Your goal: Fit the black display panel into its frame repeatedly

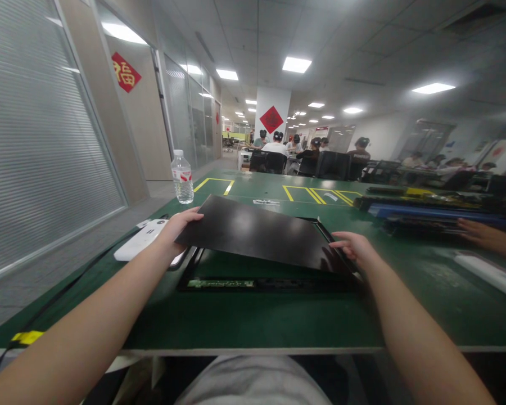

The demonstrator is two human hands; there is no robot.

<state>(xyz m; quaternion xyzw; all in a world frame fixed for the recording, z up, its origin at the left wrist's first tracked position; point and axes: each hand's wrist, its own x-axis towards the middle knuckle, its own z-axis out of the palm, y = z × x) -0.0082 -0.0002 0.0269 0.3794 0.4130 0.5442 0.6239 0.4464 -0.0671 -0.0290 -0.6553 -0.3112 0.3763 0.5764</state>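
Note:
A thin, flat black panel (pixel 257 228) is tilted over the green table, its left side raised higher than its right. My left hand (pixel 181 225) grips the panel's left edge, thumb on top and the other fingers hidden beneath. At the right edge, my right hand (pixel 354 247) has its fingers closed at the panel's side. Under the panel lies a black rectangular frame (pixel 303 284), partly covered. A strip of green circuit board (pixel 221 283) shows along the frame's near side.
A water bottle (pixel 183 179) and a white device (pixel 141 242) stand left on the green table (pixel 253 323). At right are stacked dark and blue parts (pixel 425 216), a white bar (pixel 489 273) and another person's hand (pixel 484 233). People sit farther back.

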